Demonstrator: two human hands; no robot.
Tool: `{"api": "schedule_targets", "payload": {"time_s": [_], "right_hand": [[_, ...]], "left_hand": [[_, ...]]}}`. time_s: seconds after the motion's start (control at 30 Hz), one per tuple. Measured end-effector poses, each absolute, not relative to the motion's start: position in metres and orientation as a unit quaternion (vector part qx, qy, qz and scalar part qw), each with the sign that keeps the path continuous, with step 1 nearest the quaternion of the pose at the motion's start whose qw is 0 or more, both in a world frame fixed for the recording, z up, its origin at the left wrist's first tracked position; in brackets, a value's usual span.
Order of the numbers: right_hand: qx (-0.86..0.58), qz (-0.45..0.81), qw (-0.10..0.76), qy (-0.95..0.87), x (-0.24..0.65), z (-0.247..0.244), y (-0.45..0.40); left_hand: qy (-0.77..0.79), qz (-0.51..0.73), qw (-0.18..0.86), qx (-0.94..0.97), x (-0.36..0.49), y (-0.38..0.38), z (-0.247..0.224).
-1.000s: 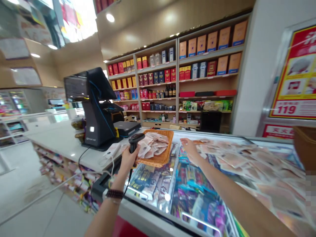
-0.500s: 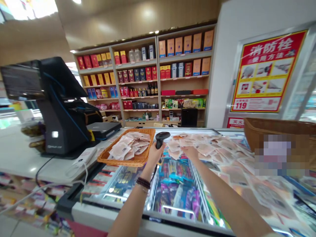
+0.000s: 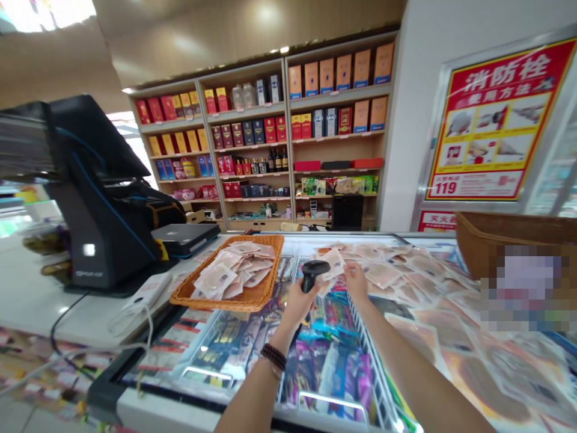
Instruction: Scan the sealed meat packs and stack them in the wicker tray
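Handheld barcode scanner [image 3: 314, 270] is held up over the chest freezer [image 3: 153, 409], clenched in the left hand [image 3: 295, 304], with the fingers [image 3: 294, 299] wrapped right round its grip. A flat vacuum-sealed meat packet [image 3: 332, 263] is pinched by the right hand [image 3: 356, 284], just beside the scanner head. A wicker tray [image 3: 216, 305] piled with packets sits near the left hand, and loads more loose packets [image 3: 428, 282] are spread out on the right. Black POS terminal [image 3: 99, 204] is off to the left.

Black POS terminal [image 3: 97, 198] on white counter [image 3: 27, 294]; wooden wall shelves [image 3: 289, 150] stocked with boxed goods behind; red-and-yellow fire-hydrant instruction poster [image 3: 496, 120] at right.
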State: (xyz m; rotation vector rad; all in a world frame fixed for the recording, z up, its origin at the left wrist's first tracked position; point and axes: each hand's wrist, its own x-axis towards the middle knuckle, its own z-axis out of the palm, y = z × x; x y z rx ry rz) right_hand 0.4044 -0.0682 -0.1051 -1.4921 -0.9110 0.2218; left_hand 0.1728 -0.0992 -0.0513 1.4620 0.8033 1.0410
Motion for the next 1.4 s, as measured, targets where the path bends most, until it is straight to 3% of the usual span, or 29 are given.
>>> {"api": "schedule_targets", "payload": {"time_s": [0.2, 0.57, 0.83, 1.13, 1.4], "right_hand": [[-0.582, 0.22, 0.697, -0.357, 0.401, -0.1, -0.068], [-0.539, 0.246, 0.733, -0.333, 0.393, -0.094, -0.073], [-0.481, 0.258, 0.787, -0.288, 0.386, -0.09, -0.071], [-0.47, 0.266, 0.775, -0.329, 0.326, -0.04, -0.021], [-0.469, 0.363, 0.689, -0.416, 0.223, -0.008, 0.015]], "left_hand": [[0.333, 0.427, 0.555, 0.632, 0.177, -0.106, -0.05], [0.327, 0.425, 0.562, 0.629, 0.179, -0.104, -0.05], [0.307, 0.477, 0.581, 0.584, 0.167, -0.107, -0.021], [0.296, 0.566, 0.534, 0.554, 0.085, -0.088, 0.035], [0.392, 0.622, 0.436, 0.518, -0.009, -0.078, 0.037]]}}
